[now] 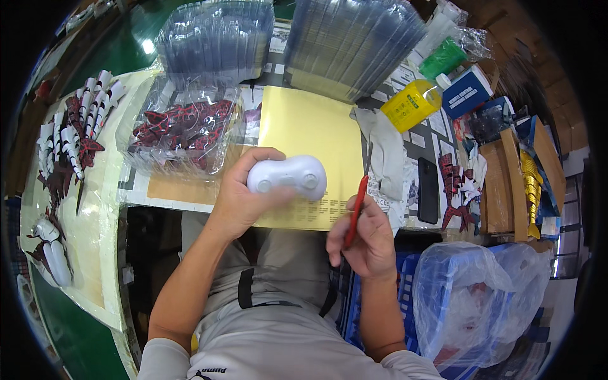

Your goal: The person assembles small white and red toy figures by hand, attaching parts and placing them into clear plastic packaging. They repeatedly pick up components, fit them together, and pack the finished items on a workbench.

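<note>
My left hand (244,193) grips a white remote controller (288,175) with two round knobs on its face. The thumb lies over its lower part and is blurred. In my right hand (367,240) is a slim red-handled tool (358,212) with a thin dark tip pointing away from me; its exact kind is unclear. A gap separates the tool from the controller. Beneath the controller a yellow sheet (304,123) with small printed rows lies on the table. Right of it is a crumpled grey cloth (383,152), just beyond the tool's tip.
Stacks of clear plastic trays (351,47) stand at the back. A clear tray (180,133) of red-black parts is at left. To the right are a yellow bottle (411,104), a phone (427,190), a cardboard box (500,183) and, lower, a plastic-lined blue crate (468,297).
</note>
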A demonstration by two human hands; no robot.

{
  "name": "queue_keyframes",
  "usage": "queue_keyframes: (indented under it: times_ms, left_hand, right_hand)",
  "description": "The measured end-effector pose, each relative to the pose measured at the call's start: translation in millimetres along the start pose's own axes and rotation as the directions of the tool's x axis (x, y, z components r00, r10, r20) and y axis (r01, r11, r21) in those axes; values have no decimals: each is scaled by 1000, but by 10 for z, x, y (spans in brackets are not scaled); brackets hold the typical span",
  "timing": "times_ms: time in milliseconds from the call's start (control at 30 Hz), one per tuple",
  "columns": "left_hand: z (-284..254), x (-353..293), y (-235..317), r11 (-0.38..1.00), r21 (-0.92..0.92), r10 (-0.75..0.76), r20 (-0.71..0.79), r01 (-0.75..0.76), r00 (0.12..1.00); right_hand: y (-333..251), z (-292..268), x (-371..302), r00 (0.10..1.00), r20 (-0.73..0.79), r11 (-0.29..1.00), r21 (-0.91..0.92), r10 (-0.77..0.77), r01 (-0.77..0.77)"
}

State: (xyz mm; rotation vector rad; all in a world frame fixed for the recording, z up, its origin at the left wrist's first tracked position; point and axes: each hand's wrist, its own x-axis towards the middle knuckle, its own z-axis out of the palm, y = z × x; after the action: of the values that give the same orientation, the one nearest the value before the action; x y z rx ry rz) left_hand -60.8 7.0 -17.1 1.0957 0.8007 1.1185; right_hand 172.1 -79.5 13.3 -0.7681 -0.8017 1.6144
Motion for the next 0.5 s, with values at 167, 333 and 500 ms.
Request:
queue_keyframes:
  times_ms: [167, 333, 500]
  left_hand:
    - [34, -22, 129, 994, 43, -98, 4, 97, 995]
    - [225, -49, 121, 954, 297, 17, -140, 26, 990]
    - [379, -159, 124, 992, -59, -123, -302, 111, 945]
  right_hand:
    - [-227, 36, 183, 996, 75, 973, -217, -57, 72]
    - [-186, 218, 226, 972, -74, 662, -744, -222, 94]
    - [184, 392, 335, 899, -56, 495, -848, -435, 187]
